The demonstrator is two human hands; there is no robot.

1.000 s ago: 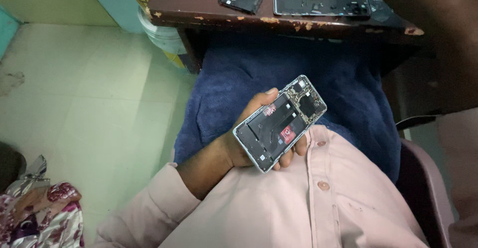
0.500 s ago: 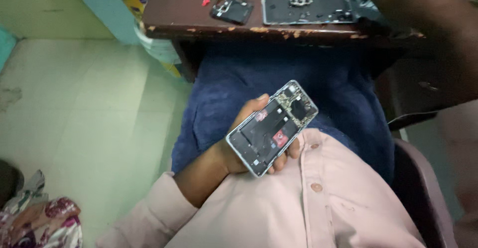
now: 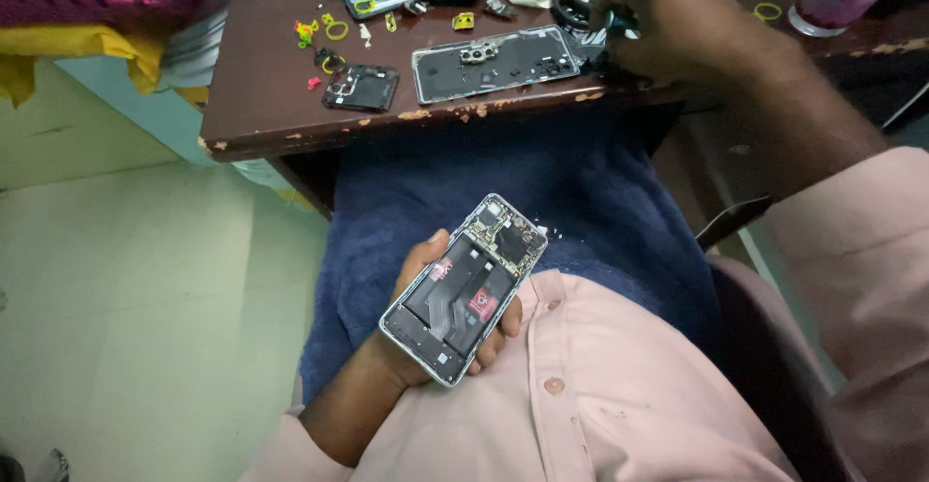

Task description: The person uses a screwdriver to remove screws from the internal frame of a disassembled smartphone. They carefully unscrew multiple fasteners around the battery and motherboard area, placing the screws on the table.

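Fingers of my left hand (image 3: pixel 431 322) wrap the opened phone (image 3: pixel 464 288), thumb up its left edge, fingertips curled round the right, clamped on it above my lap at about six o'clock. A second ago the phone sat the same way in that hand; what changed is the view, which has lifted to take in more of the brown desk (image 3: pixel 261 105). Toward twelve o'clock lie a small camera cover (image 3: pixel 360 87) and the phone's dark back panel (image 3: pixel 495 63). At one o'clock my right hand (image 3: pixel 668 22) now rests at the panel's end, fingers closed around a dark tool (image 3: pixel 592 32). So the phone waits while the right hand works at the desk.
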